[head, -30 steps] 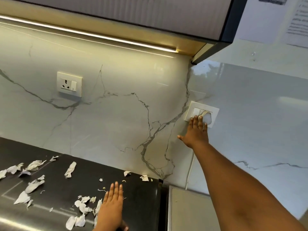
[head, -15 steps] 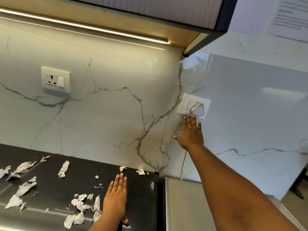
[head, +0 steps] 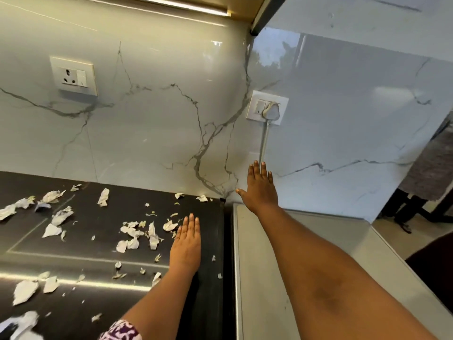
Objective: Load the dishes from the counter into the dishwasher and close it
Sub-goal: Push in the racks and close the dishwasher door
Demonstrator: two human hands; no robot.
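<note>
No dishes show in this view. My left hand (head: 185, 244) rests flat, fingers straight, on the black counter (head: 98, 261) near its right edge. My right hand (head: 259, 190) is stretched forward with straight fingers, in front of the marble wall and well below the white switch plate (head: 267, 107) that has a plug and cable in it. It holds nothing. A grey appliance top (head: 282, 278), possibly the dishwasher, lies to the right of the counter under my right forearm.
Several torn white paper scraps (head: 137, 235) litter the black counter. A second wall socket (head: 73, 75) sits at upper left. A cabinet with a light strip (head: 186, 6) hangs overhead. A person's legs (head: 421, 192) stand at the far right.
My right hand has come down from the switch plate, dropping along the wall toward the appliance top. My left hand stays flat on the counter. The camera tilted downward.
</note>
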